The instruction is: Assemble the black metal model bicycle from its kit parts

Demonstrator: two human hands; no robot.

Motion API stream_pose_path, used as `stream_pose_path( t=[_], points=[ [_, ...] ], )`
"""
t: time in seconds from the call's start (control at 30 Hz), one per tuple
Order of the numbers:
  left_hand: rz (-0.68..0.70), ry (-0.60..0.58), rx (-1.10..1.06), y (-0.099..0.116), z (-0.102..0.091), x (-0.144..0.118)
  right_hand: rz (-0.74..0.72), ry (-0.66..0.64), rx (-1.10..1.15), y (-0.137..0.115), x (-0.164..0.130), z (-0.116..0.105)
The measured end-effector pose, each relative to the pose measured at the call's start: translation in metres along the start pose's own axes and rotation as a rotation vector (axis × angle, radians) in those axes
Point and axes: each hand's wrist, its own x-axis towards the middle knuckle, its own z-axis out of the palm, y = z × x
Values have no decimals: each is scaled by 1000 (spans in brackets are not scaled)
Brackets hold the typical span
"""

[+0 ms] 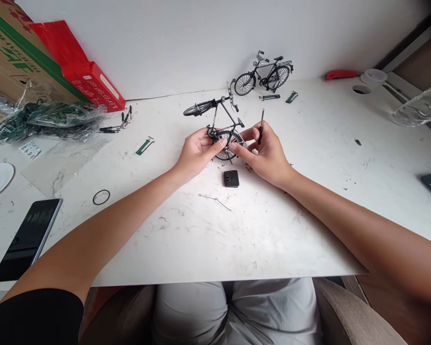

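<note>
A black model bicycle (225,115) is held tilted above the white table, its front wheel turned to the left. My left hand (199,151) is closed on it near the pedals and rear wheel (223,149). My right hand (267,153) pinches the same wheel from the other side with the thumb. A small screwdriver (261,132) with a black handle stands up between the fingers of that hand, its metal tip upward. Just below the bicycle lies a small black square case (231,178). Nearer to me is a thin jointed metal wire piece (215,199).
A second model bicycle (264,74) stands at the back wall. Green parts (144,145) lie left of my hands. Small screwdrivers (125,120), a plastic bag of parts (50,122), a red box (93,84), a black ring (101,197) and a phone (28,239) are further left.
</note>
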Motion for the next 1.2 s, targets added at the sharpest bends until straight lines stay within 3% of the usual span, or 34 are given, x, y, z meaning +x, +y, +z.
stream_pose_path(
  t=[0.33,0.5,0.67,0.93,1.2],
  points=[
    [-45,36,0,-6,-1,2,-122,54,27,7,3,2],
    [-55,62,29,-9,-1,1,-162,115,-46,-17,4,-5],
    [-117,33,30,2,-1,-4,-188,141,-170,-43,5,-15],
    [-186,-205,-138,13,-3,-2,-474,-5,-386,-40,12,-20],
    [-252,-199,-251,7,-3,-1,-441,-175,-374,-49,7,-16]
  ],
)
